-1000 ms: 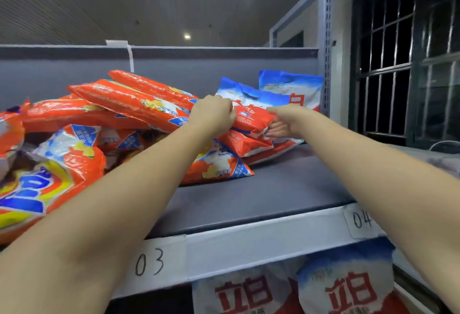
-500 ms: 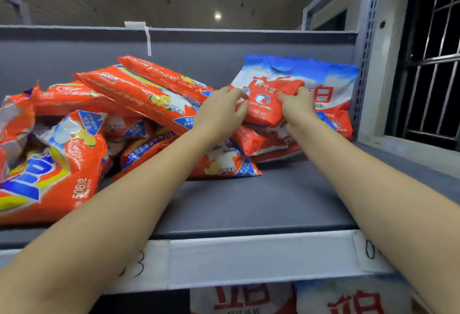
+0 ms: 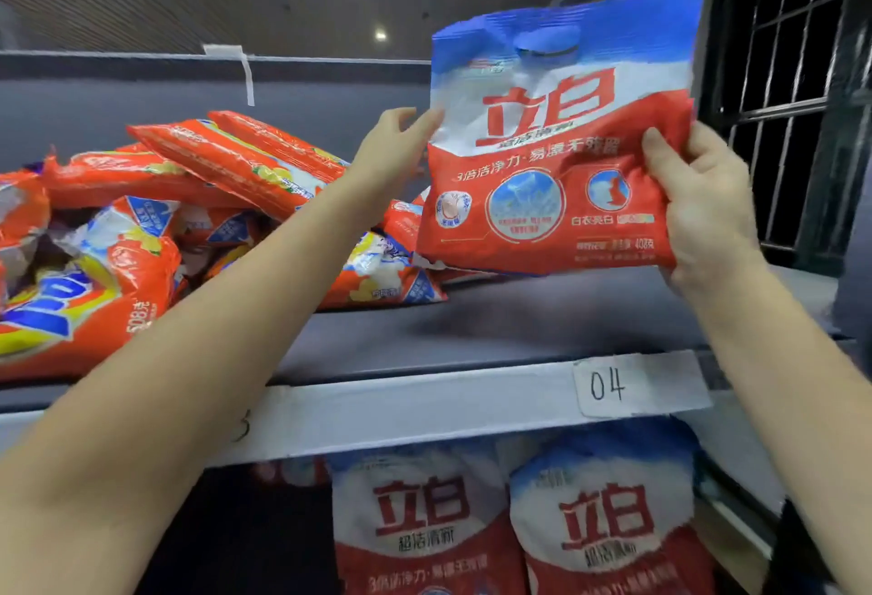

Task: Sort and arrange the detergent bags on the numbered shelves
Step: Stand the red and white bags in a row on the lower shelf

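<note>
The person's right hand grips the blue, white and red bag by its right edge. It stands tall, above the "04" label. The left hand, fingers loose, touches its left edge. Matching bags sit below the label.

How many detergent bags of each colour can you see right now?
Blue-topped bags: 3 (1 held up, 2 under the 04 label)
Orange bags: at least 6; the pile overlaps, so no exact count
Total: at least 9
</note>
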Available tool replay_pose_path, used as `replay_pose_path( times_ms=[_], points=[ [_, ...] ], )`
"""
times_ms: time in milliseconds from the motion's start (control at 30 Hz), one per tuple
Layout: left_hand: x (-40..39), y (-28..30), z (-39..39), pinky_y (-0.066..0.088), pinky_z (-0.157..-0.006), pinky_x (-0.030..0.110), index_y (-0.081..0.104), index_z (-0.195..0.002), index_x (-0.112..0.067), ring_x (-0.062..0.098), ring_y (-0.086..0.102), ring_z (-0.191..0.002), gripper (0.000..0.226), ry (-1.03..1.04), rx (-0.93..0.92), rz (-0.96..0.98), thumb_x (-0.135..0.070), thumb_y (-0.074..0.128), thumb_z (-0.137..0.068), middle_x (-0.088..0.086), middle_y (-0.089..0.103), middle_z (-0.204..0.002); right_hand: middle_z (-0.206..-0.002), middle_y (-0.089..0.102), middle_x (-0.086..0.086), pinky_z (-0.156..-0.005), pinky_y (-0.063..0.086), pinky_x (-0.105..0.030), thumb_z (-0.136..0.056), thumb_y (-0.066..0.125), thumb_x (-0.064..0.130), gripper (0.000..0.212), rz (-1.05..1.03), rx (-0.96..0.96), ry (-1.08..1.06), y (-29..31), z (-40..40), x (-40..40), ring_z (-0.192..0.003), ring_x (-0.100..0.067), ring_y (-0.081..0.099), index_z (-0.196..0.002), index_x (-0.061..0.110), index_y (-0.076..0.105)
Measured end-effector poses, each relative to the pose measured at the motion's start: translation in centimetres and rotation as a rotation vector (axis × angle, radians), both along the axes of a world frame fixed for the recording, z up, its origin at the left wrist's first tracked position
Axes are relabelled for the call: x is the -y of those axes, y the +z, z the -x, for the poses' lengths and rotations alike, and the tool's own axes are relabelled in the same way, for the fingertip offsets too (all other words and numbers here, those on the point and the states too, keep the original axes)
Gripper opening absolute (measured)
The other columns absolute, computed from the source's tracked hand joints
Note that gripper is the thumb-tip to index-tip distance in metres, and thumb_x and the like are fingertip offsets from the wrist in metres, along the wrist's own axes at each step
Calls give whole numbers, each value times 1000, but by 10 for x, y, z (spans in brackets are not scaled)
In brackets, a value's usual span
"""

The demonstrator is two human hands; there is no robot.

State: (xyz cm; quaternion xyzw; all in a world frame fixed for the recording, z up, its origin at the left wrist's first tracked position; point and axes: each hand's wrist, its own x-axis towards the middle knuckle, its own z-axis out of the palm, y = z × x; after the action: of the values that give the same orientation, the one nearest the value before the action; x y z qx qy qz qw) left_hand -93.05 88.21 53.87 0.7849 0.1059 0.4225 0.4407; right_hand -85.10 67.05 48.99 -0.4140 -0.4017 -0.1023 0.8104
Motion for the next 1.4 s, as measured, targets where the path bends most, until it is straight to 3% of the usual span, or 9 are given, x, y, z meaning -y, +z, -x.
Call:
replay_pose_path(
  times_ms=[67,100,267,400,600,800,967,1200,1400],
  points=[
    [24,-1,8,50,-65,26,62,-93,-15,12,61,-66,28,-127,70,72,-42,54,-88,1,63,-79,-77,73,7,-67,56,-26,-97,45,10,14,-64,12,40,-10,11,18,-73,-9,69,-96,14,58],
    [36,-4,12,51,-67,30,61,-86,-16,13,61,-64,20,-189,110,122,-35,56,-91,2,64,-74,-78,73,7,-69,56,-26,-97,44,9,15,-89,16,50,-16,18,26,-74,-9,69,-98,14,58],
    [83,-41,46,55,-80,33,60,-101,-10,19,67,-77,19,-386,276,330,-20,44,-100,8,70,-91,-86,73,8,-74,56,-29,-97,44,14,17,-78,11,39,-53,41,66,-83,-10,69,-102,16,61],
    [100,-93,71,46,-100,46,54,-121,-2,33,59,-108,30,-453,334,467,-17,39,-101,23,60,-120,-87,74,12,-70,55,-23,-95,46,17,17,20,-10,16,-93,62,88,-82,-6,69,-102,18,62],
    [108,-182,124,50,-94,48,50,-131,0,34,62,-106,42,-382,303,656,-25,46,-98,23,61,-120,-82,74,10,-63,55,-21,-82,53,23,23,155,-188,63,-165,101,96,-75,-6,70,-85,30,75],
    [98,-244,205,56,-75,33,62,-106,-14,22,70,-90,25,-272,254,645,-30,46,-96,7,73,-100,-73,73,8,-55,55,-19,-73,57,28,18,215,-400,135,-236,168,67,-63,-6,69,-75,33,75],
    [68,-288,272,55,-74,37,64,-101,-17,24,70,-87,24,-149,207,713,-35,50,-92,6,73,-96,-81,75,2,-57,57,-24,-62,64,42,38,351,-537,248,-285,228,31,-71,-14,72,-94,22,65],
    [34,-348,335,56,-74,36,63,-113,-15,26,70,-93,26,6,145,853,-30,48,-97,9,72,-103,-93,74,-7,-61,58,-29,-71,62,43,43,535,-660,300,-334,290,-11,-81,-24,72,-105,18,62],
    [-1,-370,347,58,-68,33,63,-112,-17,24,71,-88,25,67,111,870,-32,49,-97,6,73,-99,-93,74,-2,-63,59,-27,-92,54,26,19,663,-661,280,-348,298,-48,-82,-20,72,-108,20,61]
  ],
)
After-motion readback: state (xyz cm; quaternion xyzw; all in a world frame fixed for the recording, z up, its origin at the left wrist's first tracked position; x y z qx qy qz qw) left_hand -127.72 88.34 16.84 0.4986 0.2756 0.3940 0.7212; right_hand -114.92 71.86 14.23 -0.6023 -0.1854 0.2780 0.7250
